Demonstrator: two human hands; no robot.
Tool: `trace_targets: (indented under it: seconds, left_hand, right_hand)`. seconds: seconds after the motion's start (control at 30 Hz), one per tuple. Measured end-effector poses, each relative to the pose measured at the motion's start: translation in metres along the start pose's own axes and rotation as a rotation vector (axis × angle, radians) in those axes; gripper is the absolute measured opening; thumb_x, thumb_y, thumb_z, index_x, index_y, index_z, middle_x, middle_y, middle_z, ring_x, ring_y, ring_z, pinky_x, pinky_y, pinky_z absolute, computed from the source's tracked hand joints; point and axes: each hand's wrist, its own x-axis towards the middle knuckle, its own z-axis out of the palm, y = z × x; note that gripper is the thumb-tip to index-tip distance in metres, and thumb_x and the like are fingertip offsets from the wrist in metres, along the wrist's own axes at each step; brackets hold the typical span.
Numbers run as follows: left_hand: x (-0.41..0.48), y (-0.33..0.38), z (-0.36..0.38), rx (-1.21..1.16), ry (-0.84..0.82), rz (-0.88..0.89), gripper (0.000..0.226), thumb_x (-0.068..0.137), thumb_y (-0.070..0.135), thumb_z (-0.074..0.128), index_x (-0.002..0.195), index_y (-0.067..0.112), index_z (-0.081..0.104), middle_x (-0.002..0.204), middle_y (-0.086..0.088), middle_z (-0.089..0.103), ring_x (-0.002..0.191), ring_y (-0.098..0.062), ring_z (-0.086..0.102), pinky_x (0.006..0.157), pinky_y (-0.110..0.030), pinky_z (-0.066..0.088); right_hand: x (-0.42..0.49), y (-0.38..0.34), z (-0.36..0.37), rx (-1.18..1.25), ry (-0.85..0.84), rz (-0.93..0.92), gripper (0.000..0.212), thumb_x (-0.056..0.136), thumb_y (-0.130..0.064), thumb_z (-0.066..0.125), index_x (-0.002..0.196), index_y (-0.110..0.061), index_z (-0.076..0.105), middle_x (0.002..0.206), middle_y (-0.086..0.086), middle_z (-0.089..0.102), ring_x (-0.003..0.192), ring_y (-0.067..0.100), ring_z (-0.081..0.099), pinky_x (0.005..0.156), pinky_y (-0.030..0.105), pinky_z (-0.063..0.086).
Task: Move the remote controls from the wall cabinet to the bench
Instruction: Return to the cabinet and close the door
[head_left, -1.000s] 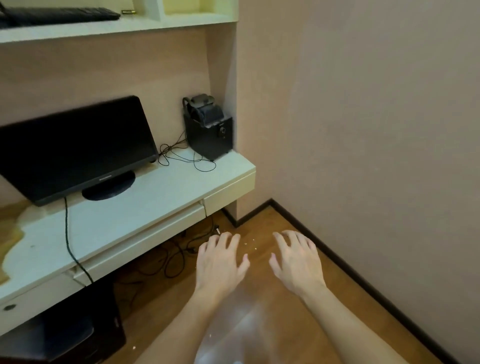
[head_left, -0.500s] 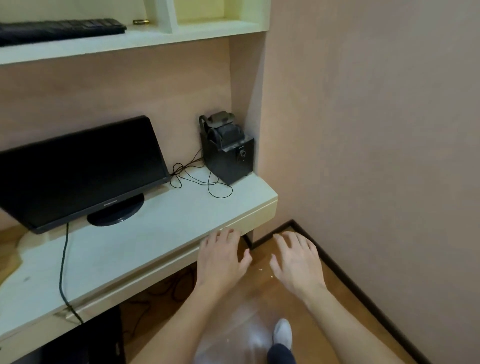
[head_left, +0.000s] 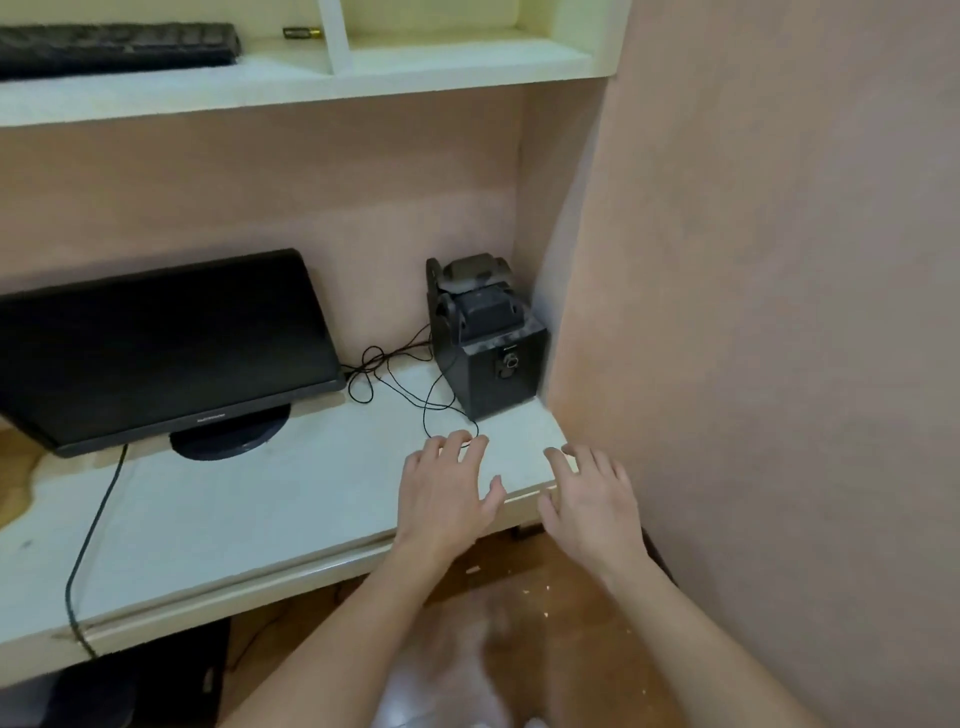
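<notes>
Since no remote shows anywhere I can make out, my best guess is they're up in the cabinet (head_left: 311, 88), whose open shelf runs across the top of the view, right above the bench (head_left: 234, 509). All I can see up there is a long black slab (head_left: 114, 49), probably a keyboard. It lies left-to-right at the far left, with a little cylinder (head_left: 301, 32) just beside its right end. I can't see far into the compartment right of the divider (head_left: 332, 36).

So the reach is up and leftward. My left grip (head_left: 441, 493) hovers low over the bench's right end, fingers spread, holding nothing. My right grip (head_left: 592, 499) is beside it at the bench corner, close to the wall (head_left: 779, 312), also spread and holding nothing. The left one's nearer that end of the shelf, so I'd lead with it.
</notes>
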Motion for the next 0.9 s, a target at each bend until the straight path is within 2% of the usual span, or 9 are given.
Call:
trace_targets:
  seconds: [0.33, 0.47, 0.63, 0.73, 0.9]
  left_hand:
    - [0.033, -0.006, 0.022, -0.010, -0.037, -0.118, 0.055, 0.093, 0.053, 0.039, 0.140, 0.026, 0.047, 0.143, 0.000, 0.054, 0.127, -0.025, 0.049, 0.099, -0.042, 0.043]
    - [0.040, -0.013, 0.027, -0.025, -0.060, -0.117, 0.056, 0.093, 0.053, 0.039, 0.141, 0.026, 0.047, 0.144, 0.000, 0.054, 0.128, -0.025, 0.048, 0.100, -0.041, 0.042]
    - [0.060, -0.014, 0.014, -0.031, -0.007, -0.069, 0.054, 0.093, 0.053, 0.041, 0.139, 0.026, 0.049, 0.143, 0.001, 0.054, 0.127, -0.024, 0.048, 0.101, -0.041, 0.043]
    - [0.081, -0.006, -0.016, -0.068, 0.094, -0.056, 0.054, 0.092, 0.053, 0.046, 0.139, 0.027, 0.051, 0.142, 0.001, 0.056, 0.129, -0.022, 0.049, 0.101, -0.041, 0.045]
    - [0.129, 0.008, -0.106, -0.145, 0.450, 0.024, 0.050, 0.085, 0.045, 0.055, 0.129, 0.021, 0.060, 0.129, 0.001, 0.063, 0.115, -0.026, 0.056, 0.089, -0.043, 0.048]
  right_hand:
    - [0.052, 0.014, 0.041, 0.025, -0.028, -0.133, 0.040, 0.080, -0.030, 0.068, 0.116, -0.013, 0.068, 0.115, 0.012, 0.070, 0.102, 0.032, 0.065, 0.086, 0.045, 0.052]
    - [0.058, 0.007, 0.052, 0.037, -0.046, -0.126, 0.039, 0.080, -0.031, 0.068, 0.116, -0.014, 0.068, 0.114, 0.011, 0.070, 0.103, 0.032, 0.065, 0.086, 0.044, 0.052]
    - [0.071, 0.000, 0.043, 0.025, -0.025, -0.103, 0.041, 0.078, -0.031, 0.069, 0.115, -0.014, 0.067, 0.114, 0.012, 0.070, 0.101, 0.031, 0.064, 0.084, 0.043, 0.052]
    - [0.089, -0.002, 0.018, 0.028, 0.043, -0.098, 0.043, 0.080, -0.032, 0.066, 0.119, -0.014, 0.065, 0.118, 0.013, 0.068, 0.101, 0.032, 0.063, 0.084, 0.044, 0.051]
    - [0.150, -0.014, -0.071, 0.058, 0.350, -0.184, 0.042, 0.081, -0.033, 0.058, 0.120, -0.016, 0.060, 0.119, 0.007, 0.063, 0.109, 0.028, 0.056, 0.091, 0.042, 0.044]
